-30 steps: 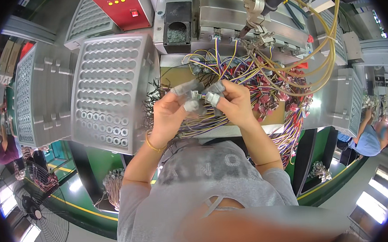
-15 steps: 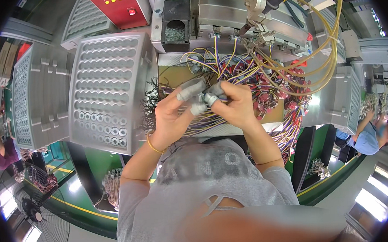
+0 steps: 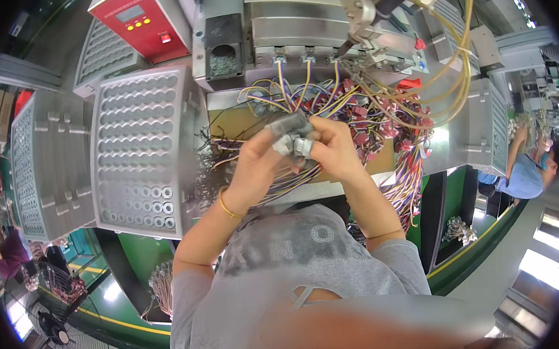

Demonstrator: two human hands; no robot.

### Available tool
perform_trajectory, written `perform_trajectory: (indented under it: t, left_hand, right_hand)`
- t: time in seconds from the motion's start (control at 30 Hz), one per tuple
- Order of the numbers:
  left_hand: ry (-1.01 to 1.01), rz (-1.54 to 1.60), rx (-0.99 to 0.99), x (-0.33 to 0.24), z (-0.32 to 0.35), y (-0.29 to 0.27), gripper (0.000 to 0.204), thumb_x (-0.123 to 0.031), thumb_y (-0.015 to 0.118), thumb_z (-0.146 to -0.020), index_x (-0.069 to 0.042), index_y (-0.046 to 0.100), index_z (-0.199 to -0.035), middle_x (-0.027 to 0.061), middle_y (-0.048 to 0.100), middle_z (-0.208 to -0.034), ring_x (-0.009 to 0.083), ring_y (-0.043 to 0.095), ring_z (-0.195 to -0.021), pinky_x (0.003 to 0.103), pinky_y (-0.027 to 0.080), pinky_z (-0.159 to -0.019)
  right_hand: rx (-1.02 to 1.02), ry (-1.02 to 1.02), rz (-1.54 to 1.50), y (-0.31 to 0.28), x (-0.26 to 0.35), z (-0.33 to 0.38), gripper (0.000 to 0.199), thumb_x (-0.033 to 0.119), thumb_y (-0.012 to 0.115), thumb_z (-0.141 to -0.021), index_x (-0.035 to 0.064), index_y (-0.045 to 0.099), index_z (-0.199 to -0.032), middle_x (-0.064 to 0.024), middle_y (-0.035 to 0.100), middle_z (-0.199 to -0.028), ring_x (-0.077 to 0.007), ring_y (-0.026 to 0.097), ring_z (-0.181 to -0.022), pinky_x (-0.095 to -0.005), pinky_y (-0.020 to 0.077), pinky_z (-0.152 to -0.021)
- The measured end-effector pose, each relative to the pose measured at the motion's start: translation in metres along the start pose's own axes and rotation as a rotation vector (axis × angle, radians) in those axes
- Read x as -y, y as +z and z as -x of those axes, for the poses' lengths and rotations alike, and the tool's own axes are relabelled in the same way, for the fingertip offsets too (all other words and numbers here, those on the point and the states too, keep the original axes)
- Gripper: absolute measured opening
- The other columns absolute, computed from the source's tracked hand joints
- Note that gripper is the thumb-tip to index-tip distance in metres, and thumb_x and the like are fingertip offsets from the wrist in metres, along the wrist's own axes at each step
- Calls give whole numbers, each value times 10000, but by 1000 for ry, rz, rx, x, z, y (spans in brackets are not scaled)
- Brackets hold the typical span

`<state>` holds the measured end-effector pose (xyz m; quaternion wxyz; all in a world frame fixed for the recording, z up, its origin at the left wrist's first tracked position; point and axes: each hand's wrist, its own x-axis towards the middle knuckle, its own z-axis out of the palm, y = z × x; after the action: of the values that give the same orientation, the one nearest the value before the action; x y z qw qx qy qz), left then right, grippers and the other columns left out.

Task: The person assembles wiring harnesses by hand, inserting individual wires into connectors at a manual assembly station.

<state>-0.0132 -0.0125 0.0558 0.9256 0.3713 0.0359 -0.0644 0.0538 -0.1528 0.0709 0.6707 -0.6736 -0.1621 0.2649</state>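
Note:
My left hand and my right hand meet over the middle of the bench, with grey covers on the fingertips. Their thumbs and fingers are pinched close together, almost touching. Whatever small piece sits between them is hidden by the covered fingertips. Beneath and around them lies a bundle of purple, yellow and white wires. Red connectors are heaped beside my right hand. Dark thin wire ends spread out to the left of my left hand. Behind the hands, several wires rise into a metal fixture.
On the left stands a grey tray with rows of round pockets, some holding ringed parts. A red control box and a black bin stand at the back. Yellowish hoses loop down from a metal arm at the right.
The whole view has shifted, showing the bench lower and further left. My hands have drawn closer together, and the fingertips now meet more tightly.

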Motion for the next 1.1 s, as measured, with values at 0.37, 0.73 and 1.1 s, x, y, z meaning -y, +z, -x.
perform_trajectory:
  t: [0.37, 0.73, 1.1]
  left_hand:
    - [40, -564, -57, 41, -12, -36, 402, -24, 550, -817, 15, 434, -1200, 68, 515, -1122, 125, 550, -933, 259, 461, -787]
    - [194, -845, -246, 1, 22, -65, 293, -25, 568, -816, -34, 560, -1109, 47, 618, -966, 86, 555, -891, 222, 444, -781]
    - [564, -1624, 17, 26, 6, -41, 230, 1, 591, -637, -65, 640, -852, 55, 501, -645, 225, 494, -619, 318, 436, -558]
  right_hand:
    - [-798, -302, -404, -122, -43, -43, 258, 8, 472, -780, 110, 338, -584, 11, 359, -532, -117, 380, -389, -258, 325, -344]
    - [-754, -271, -416, -136, -49, -65, 138, 151, 472, -844, 30, 485, -779, -121, 566, -739, -234, 569, -601, -344, 489, -499]
    - [-692, -219, -293, -142, -42, -57, 204, 122, 456, -836, -73, 500, -875, -171, 592, -801, -254, 607, -635, -342, 521, -504]
